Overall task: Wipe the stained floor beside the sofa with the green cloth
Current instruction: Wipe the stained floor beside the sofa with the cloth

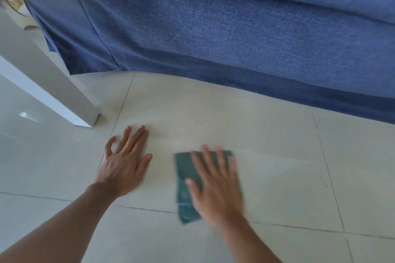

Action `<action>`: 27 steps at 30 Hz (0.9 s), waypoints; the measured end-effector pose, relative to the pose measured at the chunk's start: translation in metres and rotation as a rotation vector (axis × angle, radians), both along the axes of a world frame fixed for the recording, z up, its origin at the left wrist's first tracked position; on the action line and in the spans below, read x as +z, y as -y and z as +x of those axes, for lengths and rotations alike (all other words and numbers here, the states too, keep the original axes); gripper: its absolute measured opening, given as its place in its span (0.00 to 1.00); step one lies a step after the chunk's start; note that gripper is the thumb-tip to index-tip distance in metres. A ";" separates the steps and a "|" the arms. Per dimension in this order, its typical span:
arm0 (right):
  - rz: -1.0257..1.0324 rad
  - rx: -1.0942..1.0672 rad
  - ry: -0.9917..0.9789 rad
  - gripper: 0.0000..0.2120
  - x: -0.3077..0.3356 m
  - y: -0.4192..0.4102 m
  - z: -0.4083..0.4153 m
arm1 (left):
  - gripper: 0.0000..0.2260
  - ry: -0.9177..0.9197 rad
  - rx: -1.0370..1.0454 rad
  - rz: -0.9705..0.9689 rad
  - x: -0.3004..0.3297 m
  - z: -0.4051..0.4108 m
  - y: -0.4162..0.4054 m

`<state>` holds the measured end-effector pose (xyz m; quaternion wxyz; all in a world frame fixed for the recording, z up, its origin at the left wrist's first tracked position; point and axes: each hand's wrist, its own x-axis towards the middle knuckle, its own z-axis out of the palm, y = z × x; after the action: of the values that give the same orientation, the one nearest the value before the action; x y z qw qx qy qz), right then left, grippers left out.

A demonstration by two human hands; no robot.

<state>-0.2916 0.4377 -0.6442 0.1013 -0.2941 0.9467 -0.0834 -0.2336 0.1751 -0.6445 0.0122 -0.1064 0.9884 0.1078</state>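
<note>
A folded green cloth [185,179] lies flat on the pale tiled floor [267,134] in front of the blue sofa [213,28]. My right hand [215,186] presses down on the cloth with fingers spread, covering its right half; the hand is motion-blurred. My left hand [126,160] rests flat on the bare tile to the left of the cloth, fingers apart, holding nothing. A faint wet streak [277,158] shows on the tile to the right of the cloth. No distinct stain is visible.
A white furniture leg [70,100] stands on the floor at the left, just beyond my left hand. The sofa's fabric skirt [277,83] hangs down to the floor across the back. Dark grout lines cross the tiles.
</note>
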 end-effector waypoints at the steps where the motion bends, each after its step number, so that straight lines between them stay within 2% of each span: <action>1: 0.057 -0.130 -0.032 0.33 0.001 -0.033 -0.008 | 0.29 -0.007 0.004 0.009 0.000 0.001 0.001; 4: 0.213 -0.569 0.007 0.35 0.007 -0.095 -0.066 | 0.28 0.001 -0.002 0.006 -0.002 -0.001 0.002; 7: 0.178 -0.695 0.028 0.34 0.012 -0.061 -0.125 | 0.28 0.014 -0.006 0.006 -0.003 -0.001 0.002; 9: 0.121 -0.620 0.026 0.34 0.010 -0.007 -0.144 | 0.28 0.003 -0.003 0.012 0.000 -0.003 0.001; 11: 0.091 -0.407 0.014 0.34 0.006 0.050 -0.136 | 0.27 -0.015 0.006 0.042 0.008 -0.006 0.001; 13: 0.055 -0.233 0.009 0.34 0.004 0.091 -0.103 | 0.26 -0.047 0.038 0.094 0.016 -0.011 0.005; 16: -0.062 -0.084 0.006 0.32 0.007 0.103 -0.050 | 0.25 -0.075 0.083 0.138 0.024 -0.015 0.009; 19: -0.215 -0.137 -0.007 0.27 0.020 0.086 -0.057 | 0.25 -0.058 0.094 0.137 0.026 -0.023 0.010; 21: -0.136 -0.254 0.043 0.27 0.032 0.076 -0.082 | 0.24 -0.039 0.075 0.118 0.029 -0.036 0.008; 24: 0.030 -0.251 0.194 0.19 0.051 0.069 -0.111 | 0.26 0.043 0.043 0.087 0.029 -0.064 -0.007; 27: -0.079 -0.272 0.333 0.12 0.059 0.061 -0.116 | 0.20 0.074 0.051 0.106 0.030 -0.089 -0.026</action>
<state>-0.4076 0.3771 -0.5851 0.2327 -0.1496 0.9438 -0.1806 -0.3228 0.2015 -0.6150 0.0516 -0.1346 0.9771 0.1563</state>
